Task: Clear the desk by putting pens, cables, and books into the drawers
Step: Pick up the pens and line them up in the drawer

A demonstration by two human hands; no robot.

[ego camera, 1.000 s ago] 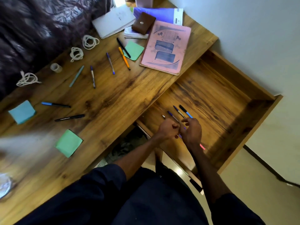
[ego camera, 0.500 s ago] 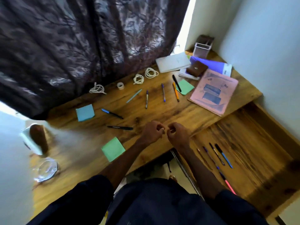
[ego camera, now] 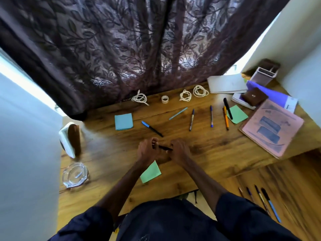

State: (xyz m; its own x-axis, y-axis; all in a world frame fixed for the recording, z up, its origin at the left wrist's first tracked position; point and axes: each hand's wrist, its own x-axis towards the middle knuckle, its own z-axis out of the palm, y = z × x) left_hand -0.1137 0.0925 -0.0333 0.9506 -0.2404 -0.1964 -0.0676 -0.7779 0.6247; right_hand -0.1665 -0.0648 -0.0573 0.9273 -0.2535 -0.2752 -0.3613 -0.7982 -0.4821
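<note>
Wooden desk (ego camera: 208,150) spreads beneath your grip, the open drawer (ego camera: 295,174) sits down and right of it, and your left hand (ego camera: 147,151) and right hand (ego camera: 179,151) each pinch one end of the black pen (ego camera: 164,147) held crosswise between them, a blue-capped pen (ego camera: 152,128) just beyond.

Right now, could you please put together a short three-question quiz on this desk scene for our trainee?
1. True or false: the left hand and the right hand both hold the black pen.
2. How many coiled white cables lie on the desk? A) two B) three C) five
3. Fill in: the pens at the lower right lie inside the open ____.

Key: 1 true; 2 B; 3 drawer.
</note>
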